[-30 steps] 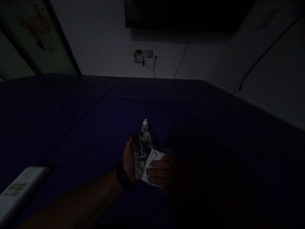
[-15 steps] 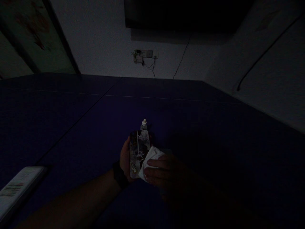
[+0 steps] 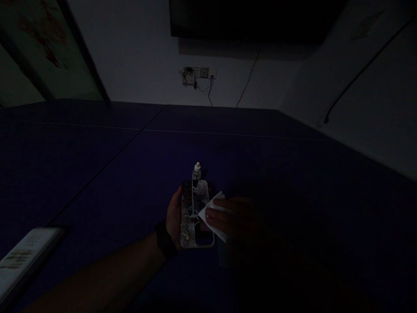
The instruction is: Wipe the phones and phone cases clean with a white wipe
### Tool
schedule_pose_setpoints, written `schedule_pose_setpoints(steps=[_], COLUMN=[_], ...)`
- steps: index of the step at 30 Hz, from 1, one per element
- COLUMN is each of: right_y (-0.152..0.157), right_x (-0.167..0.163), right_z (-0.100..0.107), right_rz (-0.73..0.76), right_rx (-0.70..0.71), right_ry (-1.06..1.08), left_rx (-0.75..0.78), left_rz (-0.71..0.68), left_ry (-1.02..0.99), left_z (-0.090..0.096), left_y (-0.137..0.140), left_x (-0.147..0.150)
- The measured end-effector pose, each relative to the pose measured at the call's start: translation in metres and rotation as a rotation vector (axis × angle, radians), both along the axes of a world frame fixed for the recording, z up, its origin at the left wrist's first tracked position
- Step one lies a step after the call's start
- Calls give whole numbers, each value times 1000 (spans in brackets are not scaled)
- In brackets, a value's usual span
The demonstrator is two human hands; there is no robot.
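Observation:
My left hand (image 3: 174, 212) is wrapped round the left edge of a patterned phone case (image 3: 190, 221), held with its large cutout at the lower right. A dark band sits on my left wrist. In my right hand (image 3: 224, 215) is a folded white tissue (image 3: 213, 211), pressed under the fingers and touching the right side of the case. Just beyond the case stands a small clear dropper bottle (image 3: 196, 170) with a white cap, its lower part hidden. Deep shadow covers much of my right hand and forearm.
A white box (image 3: 22, 261) with print lies at the left on the dark blue surface (image 3: 107, 195). Wall sockets (image 3: 200, 73) with cables and a dark screen (image 3: 254, 19) are on the far wall. The room is very dim.
The tissue and my right hand have shifted right and slightly up, uncovering the case's lower right corner with its cutout. The case has moved a little right.

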State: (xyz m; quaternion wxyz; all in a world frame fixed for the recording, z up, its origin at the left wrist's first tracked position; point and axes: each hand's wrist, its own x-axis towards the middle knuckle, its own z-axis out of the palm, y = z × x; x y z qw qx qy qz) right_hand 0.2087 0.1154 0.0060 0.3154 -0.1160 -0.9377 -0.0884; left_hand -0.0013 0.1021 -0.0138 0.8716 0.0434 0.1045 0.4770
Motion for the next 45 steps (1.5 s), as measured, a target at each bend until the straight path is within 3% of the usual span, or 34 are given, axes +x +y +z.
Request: schedule_pose_setpoints(steps=[5,11,19,25,32,38,43,45], right_y=[-2,-1,-6,-7,-12,-16,-10,-11], right_x=[-7,-8,-21,-15,-15,-20,-17,-17], right_z=[0,-1,-1,-6,-1,2,-6,-4], right_rz=[-16,-55,-52,169,72,256,23,66], right_rx=[-33,-72,-130,-187,-171,-172,-174,-151], right_ry=[-28,-44,-48,-58,2,-91,-26,-53], left_rx=[-50,-43,-24,4,-98,6,-4,15], left_rz=[-49,40,2,-56,-50,-144,-51,-42], left_ry=[-91,23,27,100,-20,2,-16,14], left_z=[-1,1,-2,4,5,1,5,7], left_y=[0,-1,-3,-4,-5,-3,-5,-7], left_x=[-1,1,-2,-1,4,3,6,6])
